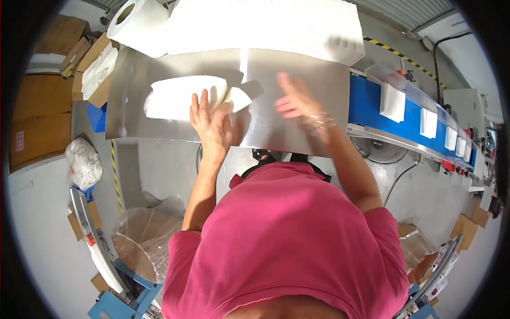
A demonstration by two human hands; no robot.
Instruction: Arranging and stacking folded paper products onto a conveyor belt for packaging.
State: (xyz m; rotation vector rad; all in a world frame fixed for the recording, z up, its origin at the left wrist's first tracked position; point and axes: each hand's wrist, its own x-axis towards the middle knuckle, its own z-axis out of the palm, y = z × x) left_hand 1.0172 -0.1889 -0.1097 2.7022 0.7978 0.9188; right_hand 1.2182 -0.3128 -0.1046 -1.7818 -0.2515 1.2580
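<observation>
On the steel surface [287, 69], toward its left half, a white sheet stack [180, 95] is lying flat, and the left hand [210, 125] is pressing on the stack's right end with its fingers spread and stretched out flat, palm down, not clamped on anything. Just right of that hand a folded white corner [239, 98] of the stack is sticking up and casting a dark shadow toward the middle of the surface. Over the right half, the right hand [295, 101] is hovering open with fingers apart, blurred, gripping nothing; whether it is touching the metal I cannot tell. A thin bracelet [319, 122] is sitting on that wrist. At the far left corner a big white paper roll [139, 24] is resting, and along the far edge a broad pile of white sheets [265, 24] is lying. Off the right edge a blue conveyor [372, 103] is running away to the right, carrying white packs [393, 102] spaced apart along it. Off the left edge cardboard boxes [42, 111] are standing, with a crumpled white bag [84, 162] near them. Below the near edge, the person's pink shirt [287, 239] is filling the lower middle, and a clear plastic-lined bin [143, 239] is sitting at the lower left on the floor.
</observation>
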